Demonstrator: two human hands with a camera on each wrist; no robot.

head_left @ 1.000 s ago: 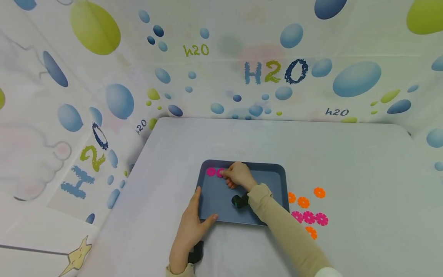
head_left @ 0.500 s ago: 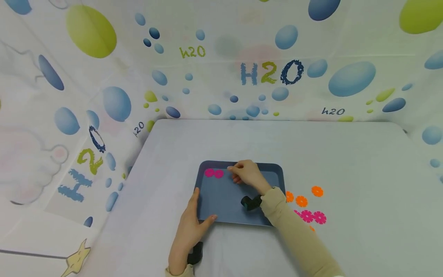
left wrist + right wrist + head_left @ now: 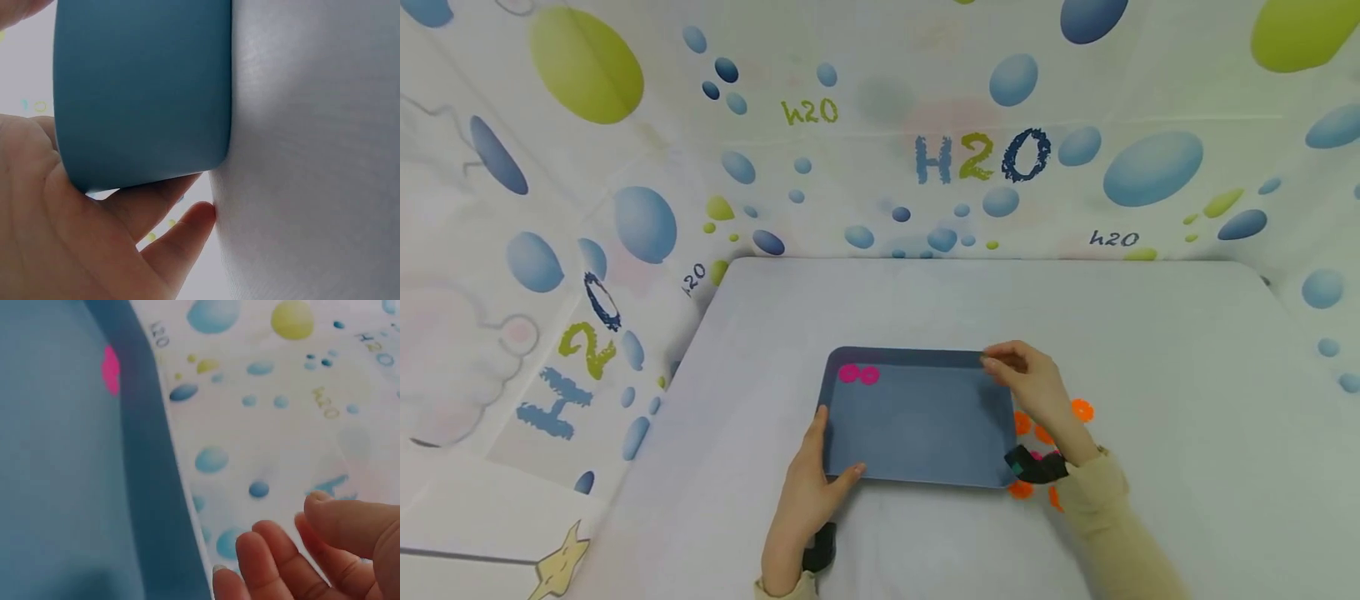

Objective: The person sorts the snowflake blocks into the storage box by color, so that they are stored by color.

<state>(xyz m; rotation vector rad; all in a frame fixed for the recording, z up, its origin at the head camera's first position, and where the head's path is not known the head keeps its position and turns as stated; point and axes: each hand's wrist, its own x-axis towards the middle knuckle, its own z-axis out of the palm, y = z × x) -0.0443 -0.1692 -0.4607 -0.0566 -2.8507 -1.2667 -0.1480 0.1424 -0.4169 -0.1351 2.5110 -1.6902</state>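
Observation:
A shallow blue-grey tray (image 3: 917, 429) lies on the table, with two pink flower-shaped pieces (image 3: 869, 376) side by side in its far left corner. My left hand (image 3: 808, 492) holds the tray's near left corner, its thumb along the front rim and its fingers along the left side. In the left wrist view, the tray's outer wall (image 3: 144, 94) hides part of those fingers. Above the tray's far right corner is my right hand (image 3: 1030, 379), loosely bent. The right wrist view shows its thumb (image 3: 350, 522) apart from the fingers with nothing between them.
Several orange flower-shaped pieces (image 3: 1082, 410) lie on the white table right of the tray, partly hidden by the right wrist and its black camera (image 3: 1036, 465). Bits of pink show there too. A printed cloth wall (image 3: 880, 167) rises behind the table.
My right hand has left the second pink piece and moved right, from the tray's upper left to its far right corner. The left hand stays at the tray's corner.

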